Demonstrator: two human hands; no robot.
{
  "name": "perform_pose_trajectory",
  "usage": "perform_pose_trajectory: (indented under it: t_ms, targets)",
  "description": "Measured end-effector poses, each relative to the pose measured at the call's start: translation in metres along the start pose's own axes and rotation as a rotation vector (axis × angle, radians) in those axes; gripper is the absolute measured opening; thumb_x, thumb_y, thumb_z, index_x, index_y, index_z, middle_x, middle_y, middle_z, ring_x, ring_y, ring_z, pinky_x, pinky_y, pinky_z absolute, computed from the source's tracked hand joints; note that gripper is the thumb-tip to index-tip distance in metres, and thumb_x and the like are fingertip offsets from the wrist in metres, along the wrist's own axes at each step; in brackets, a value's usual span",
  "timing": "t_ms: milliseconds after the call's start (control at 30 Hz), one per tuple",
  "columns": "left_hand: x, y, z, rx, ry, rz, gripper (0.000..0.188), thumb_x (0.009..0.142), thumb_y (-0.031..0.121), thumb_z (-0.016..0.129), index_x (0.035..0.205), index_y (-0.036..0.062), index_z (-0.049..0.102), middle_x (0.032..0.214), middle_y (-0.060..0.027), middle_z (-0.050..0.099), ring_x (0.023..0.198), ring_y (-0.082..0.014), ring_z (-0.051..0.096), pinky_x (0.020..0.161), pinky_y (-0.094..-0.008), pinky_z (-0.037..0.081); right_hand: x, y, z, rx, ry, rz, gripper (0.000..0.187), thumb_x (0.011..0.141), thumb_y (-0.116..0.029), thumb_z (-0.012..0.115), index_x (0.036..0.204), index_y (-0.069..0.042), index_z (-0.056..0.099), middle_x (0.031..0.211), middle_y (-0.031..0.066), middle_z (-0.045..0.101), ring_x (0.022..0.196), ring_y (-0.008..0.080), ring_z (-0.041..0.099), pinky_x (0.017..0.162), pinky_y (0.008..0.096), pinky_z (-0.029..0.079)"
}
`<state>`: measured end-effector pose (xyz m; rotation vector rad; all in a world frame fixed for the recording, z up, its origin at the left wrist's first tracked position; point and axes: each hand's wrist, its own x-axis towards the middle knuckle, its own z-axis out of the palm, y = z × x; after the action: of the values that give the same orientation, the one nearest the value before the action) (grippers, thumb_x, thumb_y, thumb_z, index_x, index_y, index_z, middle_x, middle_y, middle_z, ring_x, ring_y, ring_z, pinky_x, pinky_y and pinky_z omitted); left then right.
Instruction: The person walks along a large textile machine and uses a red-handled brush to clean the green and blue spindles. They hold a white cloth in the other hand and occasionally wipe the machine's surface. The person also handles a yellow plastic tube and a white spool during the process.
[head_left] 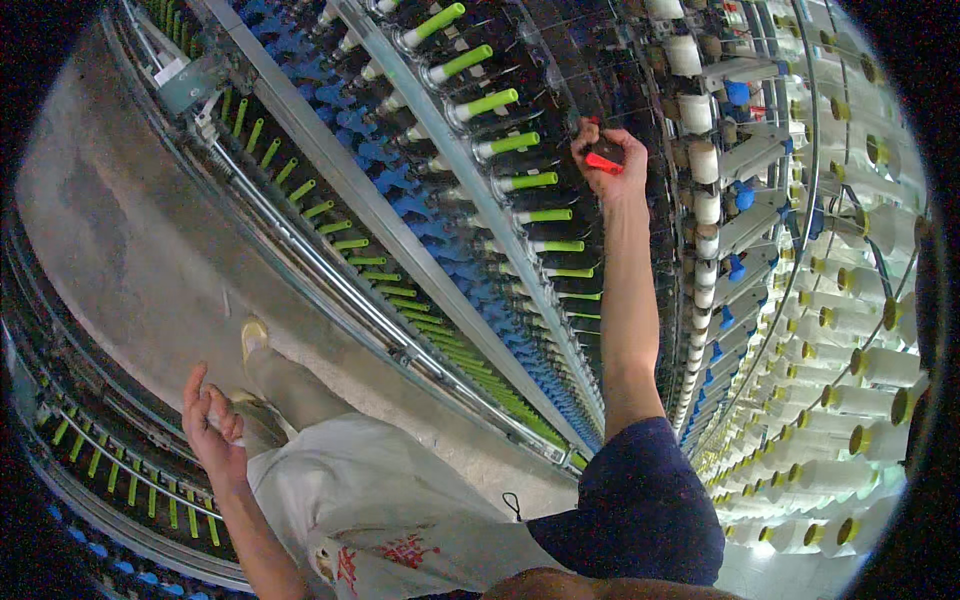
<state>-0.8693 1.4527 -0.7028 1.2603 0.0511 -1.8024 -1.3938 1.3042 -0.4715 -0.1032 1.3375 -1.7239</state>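
My right arm stretches up into the spinning machine, and my right hand (pixel 618 168) is closed around a small red and black tool (pixel 603 162). Its exact kind is hidden by my fingers. That hand is beside the row of bright green bobbin tubes (pixel 515 143), near the dark panel behind them. Low on the left, my left hand (pixel 215 425) hangs over the aisle, its index finger stretched up and the others loosely bent apart. A bit of white shows by its fingers, too small to make out.
White roving bobbins (pixel 845 475) hang in rows at the right. White rollers (pixel 703 160) line the frame beside blue-tipped grey arms (pixel 745 150). A metal rail (pixel 300 220) edges the machine along the concrete floor (pixel 110 220). Another machine's green tubes (pixel 130 485) stand at lower left.
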Motion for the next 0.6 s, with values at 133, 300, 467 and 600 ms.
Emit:
perform_pose_trajectory:
  t_ms: [133,300,467,600]
  targets:
    - [0.012,0.018,0.028,0.030,-0.060,-0.066,0.038,0.090,0.017,0.047,0.126,0.0036,0.049,0.063,0.0011,0.042,0.043,-0.0052,0.032,0.038,-0.0185,0.027,-0.015,0.007,0.012,-0.168,0.084,-0.069,0.025,0.074,-0.005,0.046,0.096,0.006,0.048,0.079,0.0145,0.052,0.071,0.0254,0.051,0.071,0.0398,0.044]
    - [0.034,0.031,0.069,0.124,-0.039,-0.132,0.034,0.090,0.019,0.050,0.120,0.0035,0.055,0.066,0.0012,0.045,0.047,-0.0050,0.036,0.040,-0.0184,0.027,-0.086,0.062,0.006,-0.247,0.116,-0.102,0.029,0.075,-0.005,0.048,0.103,-0.005,0.052,0.086,0.0151,0.058,0.078,0.0272,0.059,0.073,0.0434,0.049]
    - [0.054,0.039,0.135,0.339,-0.120,-0.121,0.035,0.094,0.026,0.050,0.121,0.0047,0.056,0.076,0.0027,0.051,0.061,-0.0030,0.043,0.046,-0.0183,0.033,-0.249,0.235,-0.020,-0.818,0.255,-0.066,0.048,0.069,0.006,0.050,0.114,-0.006,0.044,0.091,0.0104,0.061,0.083,0.0218,0.060,0.072,0.0301,0.049]
    - [0.078,0.059,0.165,0.165,-0.098,0.021,0.030,0.096,0.033,0.046,0.104,0.0069,0.059,0.076,0.0007,0.052,0.062,-0.0052,0.045,0.047,-0.0176,0.034,-0.289,0.324,-0.021,-1.199,-0.507,0.354,0.044,0.078,-0.009,0.060,0.119,-0.005,0.045,0.110,0.0101,0.055,0.103,0.0185,0.053,0.089,0.0307,0.040]
